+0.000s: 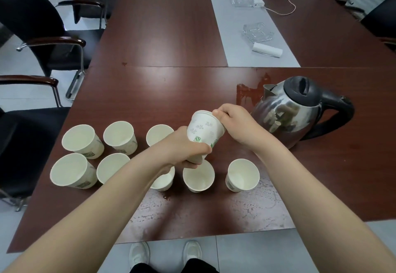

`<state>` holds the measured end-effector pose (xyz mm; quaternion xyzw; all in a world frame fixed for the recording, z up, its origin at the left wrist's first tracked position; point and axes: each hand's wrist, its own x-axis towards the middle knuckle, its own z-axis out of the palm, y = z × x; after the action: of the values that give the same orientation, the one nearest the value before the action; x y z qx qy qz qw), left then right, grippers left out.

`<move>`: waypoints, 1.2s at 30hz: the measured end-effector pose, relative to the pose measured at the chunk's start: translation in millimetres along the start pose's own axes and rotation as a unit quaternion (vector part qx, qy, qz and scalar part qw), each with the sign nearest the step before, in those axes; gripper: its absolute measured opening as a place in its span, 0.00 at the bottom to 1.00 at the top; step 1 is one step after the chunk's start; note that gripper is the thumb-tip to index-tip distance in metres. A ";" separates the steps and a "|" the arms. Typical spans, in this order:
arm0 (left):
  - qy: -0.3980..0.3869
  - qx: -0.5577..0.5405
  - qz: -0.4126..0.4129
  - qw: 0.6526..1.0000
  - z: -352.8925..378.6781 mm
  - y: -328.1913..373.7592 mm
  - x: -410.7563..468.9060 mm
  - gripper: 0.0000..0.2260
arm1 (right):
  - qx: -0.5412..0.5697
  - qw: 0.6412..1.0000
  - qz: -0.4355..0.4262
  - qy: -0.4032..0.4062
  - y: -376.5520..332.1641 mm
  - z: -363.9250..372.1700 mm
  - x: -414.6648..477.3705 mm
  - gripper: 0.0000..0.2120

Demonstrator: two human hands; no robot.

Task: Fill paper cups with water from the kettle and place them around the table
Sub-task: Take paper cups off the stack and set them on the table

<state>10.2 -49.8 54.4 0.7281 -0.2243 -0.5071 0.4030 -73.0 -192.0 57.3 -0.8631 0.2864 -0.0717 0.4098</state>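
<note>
Left grip (184, 146) holds cup stack (201, 129) bearing a green S logo.

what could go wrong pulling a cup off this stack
1. The right hand pinches the top rim of the stack of cups; nested cups may stick and two come away together.
2. If it frees with a jerk, the left hand, holding the stack above the cups on the table, could knock one over.
3. The kettle stands close by the right wrist and might get bumped.
</note>
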 end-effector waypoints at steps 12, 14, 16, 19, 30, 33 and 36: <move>-0.005 0.098 0.135 0.986 -2.7 -9.8 -3.9 0.27 | -0.041 0.991 -0.082 -0.095 -12.0 -21.7 -7.3 0.08; -0.020 0.087 0.148 0.985 -1.6 -7.8 -6.4 0.24 | -0.032 0.988 -0.081 -0.130 -14.1 -27.3 -7.8 0.08; -0.022 0.087 0.173 0.981 -1.5 -10.4 -7.8 0.25 | -0.009 0.982 -0.068 -0.179 -15.7 -34.4 -9.4 0.08; -0.010 0.100 0.190 0.977 -4.5 -16.7 -10.6 0.31 | 0.069 0.967 -0.048 -0.242 -18.1 -38.4 -14.2 0.09; -0.029 0.134 0.118 0.983 -2.0 -13.2 -16.2 0.29 | 0.088 0.986 -0.007 -0.144 -22.0 -25.4 -26.5 0.06; -0.034 0.138 0.107 0.984 -5.8 -9.0 -20.1 0.29 | 0.103 0.988 -0.003 -0.118 -21.0 -20.6 -29.7 0.10; -0.040 0.125 0.075 0.989 -8.4 -5.9 -22.4 0.32 | 0.104 0.986 -0.008 -0.127 -20.2 -19.7 -33.7 0.08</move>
<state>8.9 -26.9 63.5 0.7330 -0.3555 -0.4722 0.3366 -99.1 -176.5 89.0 -0.8200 0.2158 0.0060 0.5300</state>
